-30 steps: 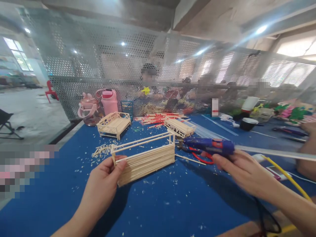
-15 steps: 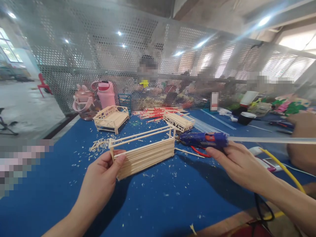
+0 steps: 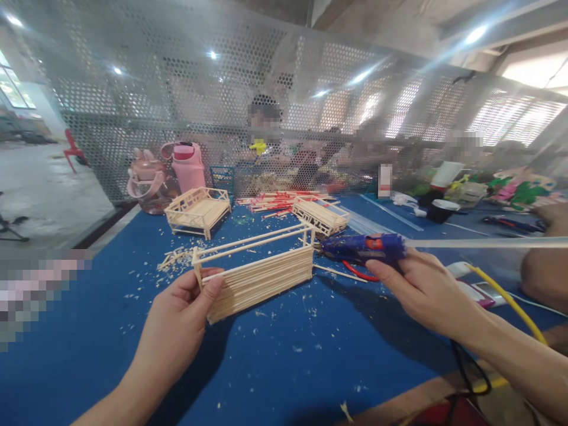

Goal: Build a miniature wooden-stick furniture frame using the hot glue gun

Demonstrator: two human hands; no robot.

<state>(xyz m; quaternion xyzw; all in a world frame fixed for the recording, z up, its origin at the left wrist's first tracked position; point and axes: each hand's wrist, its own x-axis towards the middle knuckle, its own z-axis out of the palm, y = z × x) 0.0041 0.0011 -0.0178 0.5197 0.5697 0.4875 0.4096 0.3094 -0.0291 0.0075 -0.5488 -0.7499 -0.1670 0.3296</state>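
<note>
My left hand (image 3: 184, 310) pinches the left end of a small stick-built frame (image 3: 261, 281), its side made of thin wooden sticks laid together with open rails above. The frame is tilted, its right end farther away. In my right hand (image 3: 426, 287) is a blue hot glue gun (image 3: 366, 247), a long clear glue stick (image 3: 479, 243) coming out of its back. The gun's nozzle is at the right-end post of the frame; whether it touches I cannot tell. Just below the nozzle, a loose stick (image 3: 339, 273) lies on the blue tabletop (image 3: 275, 367).
Two stick-built pieces, a miniature bench (image 3: 199, 213) and a second one (image 3: 320, 216), stand behind. Red-tipped sticks (image 3: 284, 202) lie between them. A pink bottle (image 3: 189, 168) and a clear jug (image 3: 148, 183) are at back left. Another person's arm (image 3: 545, 272) is at right.
The view has shifted very slightly. Both hands, the stick frame and the glue gun keep nearly the same positions, with the nozzle still at the frame's right end.
</note>
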